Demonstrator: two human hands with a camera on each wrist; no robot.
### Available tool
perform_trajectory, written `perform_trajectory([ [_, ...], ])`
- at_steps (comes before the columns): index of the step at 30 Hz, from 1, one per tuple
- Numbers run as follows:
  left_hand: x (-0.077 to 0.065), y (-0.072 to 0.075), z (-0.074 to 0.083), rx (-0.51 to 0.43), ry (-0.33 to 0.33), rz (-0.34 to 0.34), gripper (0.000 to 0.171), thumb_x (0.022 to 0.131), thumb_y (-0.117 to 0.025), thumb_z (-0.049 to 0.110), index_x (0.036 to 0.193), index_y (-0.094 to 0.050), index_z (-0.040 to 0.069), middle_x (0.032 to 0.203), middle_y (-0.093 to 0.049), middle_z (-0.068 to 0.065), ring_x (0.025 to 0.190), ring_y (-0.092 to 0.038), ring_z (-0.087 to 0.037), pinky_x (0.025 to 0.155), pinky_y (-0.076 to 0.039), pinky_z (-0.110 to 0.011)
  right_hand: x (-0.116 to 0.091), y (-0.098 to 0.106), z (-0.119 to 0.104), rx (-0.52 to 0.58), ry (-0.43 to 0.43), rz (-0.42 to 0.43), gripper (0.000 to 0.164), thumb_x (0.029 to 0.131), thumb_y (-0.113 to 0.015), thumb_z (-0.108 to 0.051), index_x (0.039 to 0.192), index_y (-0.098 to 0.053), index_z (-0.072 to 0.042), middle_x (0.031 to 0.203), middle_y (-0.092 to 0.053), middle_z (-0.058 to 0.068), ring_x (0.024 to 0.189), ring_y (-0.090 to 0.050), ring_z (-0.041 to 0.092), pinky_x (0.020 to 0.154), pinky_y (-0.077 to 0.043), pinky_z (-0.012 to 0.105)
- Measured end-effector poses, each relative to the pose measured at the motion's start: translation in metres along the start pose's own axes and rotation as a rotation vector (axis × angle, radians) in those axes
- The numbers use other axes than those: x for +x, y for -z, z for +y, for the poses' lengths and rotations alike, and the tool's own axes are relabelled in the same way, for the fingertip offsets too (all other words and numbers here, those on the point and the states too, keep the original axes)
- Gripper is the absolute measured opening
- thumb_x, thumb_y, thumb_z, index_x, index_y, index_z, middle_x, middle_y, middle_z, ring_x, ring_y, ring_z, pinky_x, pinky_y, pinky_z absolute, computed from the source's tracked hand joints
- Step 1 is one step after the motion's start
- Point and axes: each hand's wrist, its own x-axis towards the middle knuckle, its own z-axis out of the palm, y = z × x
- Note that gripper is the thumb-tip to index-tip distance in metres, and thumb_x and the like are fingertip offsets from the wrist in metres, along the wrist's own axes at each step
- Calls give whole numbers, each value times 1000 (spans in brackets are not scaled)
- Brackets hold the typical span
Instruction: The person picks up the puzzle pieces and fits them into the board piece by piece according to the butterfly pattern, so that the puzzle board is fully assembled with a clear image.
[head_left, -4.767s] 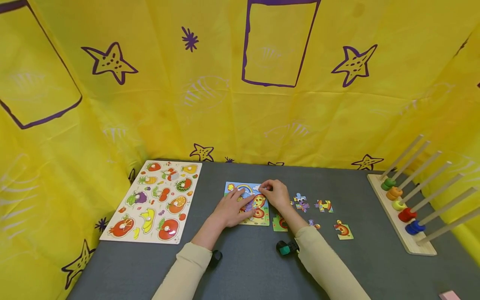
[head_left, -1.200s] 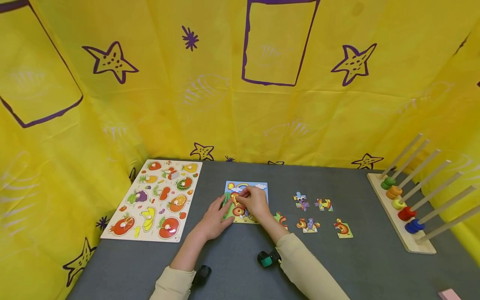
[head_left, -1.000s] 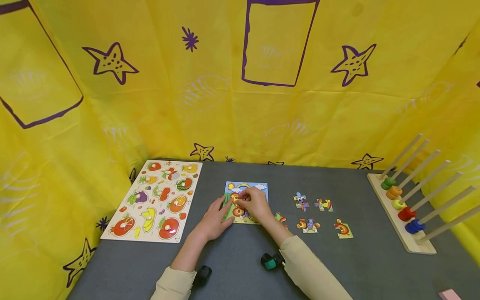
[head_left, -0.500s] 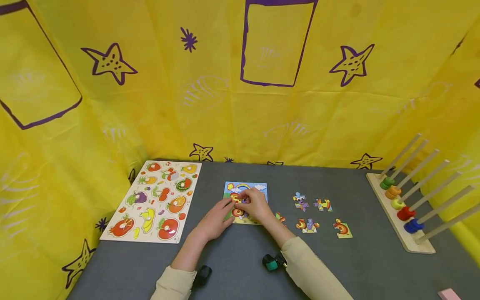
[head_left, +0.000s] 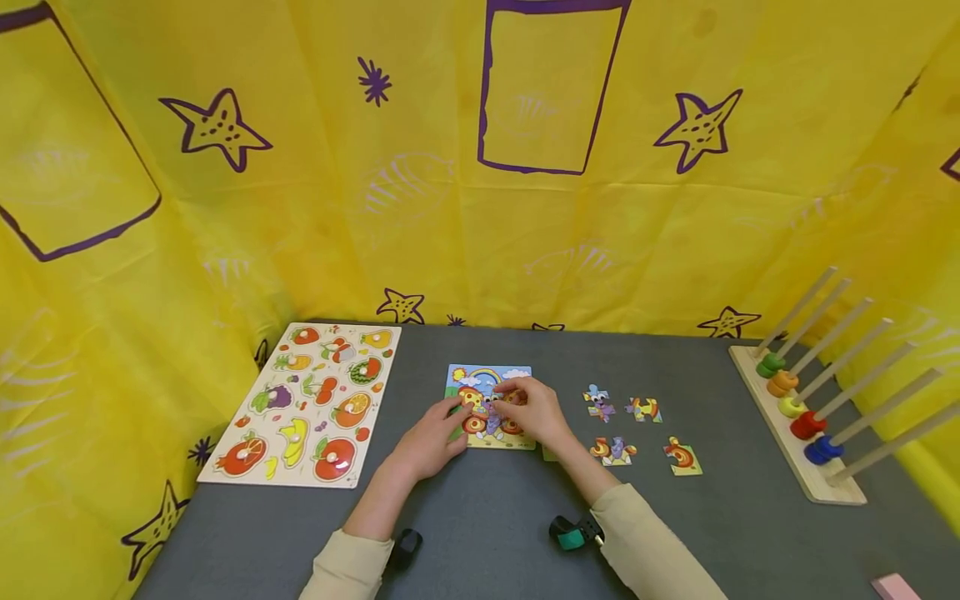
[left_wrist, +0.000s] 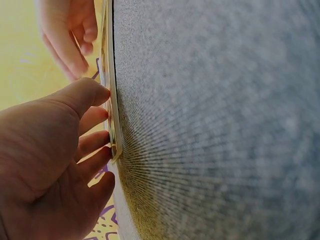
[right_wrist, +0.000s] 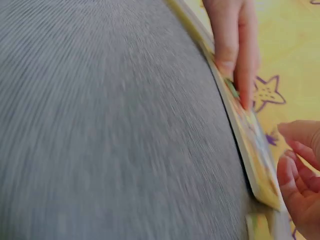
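Observation:
A small square jigsaw puzzle [head_left: 517, 443] with a rainbow and a butterfly lies on the grey table. My left hand [head_left: 426, 443] rests at its left side, fingertips on the board; the left wrist view shows thumb and fingers [left_wrist: 95, 142] spread along the board's edge. Over the right half of the puzzle hovers my right hand [head_left: 538, 410], fingers loosely bent. Seen from the right wrist, a gap parts its thumb from its fingers and nothing is between them. To the right lie loose jigsaw pieces [head_left: 613, 451]. My right wrist partly hides another piece [head_left: 550, 455].
A wooden fruit knob puzzle [head_left: 337, 429] lies at the left. On the right stands a wooden peg stacker [head_left: 843, 492] with coloured rings. A pink block [head_left: 895, 587] sits at the lower right. Yellow cloth [head_left: 465, 250] hangs behind and at both sides.
My left hand has gone from the puzzle's middle to its left edge. My right hand went from the upper right corner to the butterfly, then drew back right, uncovering its middle.

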Motion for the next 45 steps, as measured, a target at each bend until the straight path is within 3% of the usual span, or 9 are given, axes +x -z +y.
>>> perform_trajectory([
  [7,0,2,1,-6,21,-8,48,93,-59,12,139,-51,-1,143,-42,-24,133,-38,-41,104,-38,-53,-10,34,17,-50,-9,82,21,82,-79,-14,102,-75,-11,87,-62,5,72,-54,17,63,-43,32],
  [14,-2,3,1,-10,29,-9,48,93,-59,11,139,-52,-1,143,-41,-24,133,-38,-41,103,-38,-53,-24,73,43,-177,8,124,29,83,-78,-16,108,-72,-4,107,-65,15,96,-54,34,86,-38,49],
  [18,-2,3,1,-11,12,0,47,93,-58,10,138,-52,-2,142,-42,-24,131,-39,-42,104,-37,-53,-31,93,57,-236,-2,126,37,82,-79,-16,113,-69,2,113,-63,23,107,-50,41,95,-33,54],
  [22,-1,2,0,-22,4,6,47,93,-58,10,138,-52,-2,141,-42,-25,131,-39,-42,104,-37,-53,-36,107,64,-303,-47,97,46,81,-80,-20,117,-66,5,118,-58,27,111,-45,44,97,-31,55],
  [31,-1,-1,-2,-48,7,4,47,93,-58,10,138,-52,-1,141,-42,-24,132,-37,-42,103,-37,-55,-39,116,70,-337,-110,18,49,82,-79,-23,117,-63,7,120,-54,30,110,-41,45,93,-32,55],
  [40,0,-1,-2,-58,-8,3,48,93,-59,10,138,-52,-1,141,-42,-24,130,-38,-43,101,-39,-56,-33,119,75,-324,-107,-31,46,82,-79,-26,111,-63,6,116,-53,29,108,-39,44,91,-31,54],
  [45,0,-2,-2,-52,17,-13,48,93,-59,13,140,-51,0,143,-41,-22,132,-37,-41,102,-38,-55,-29,122,78,-319,-106,-61,47,81,-80,-28,108,-61,5,112,-53,26,105,-41,43,91,-33,54],
])
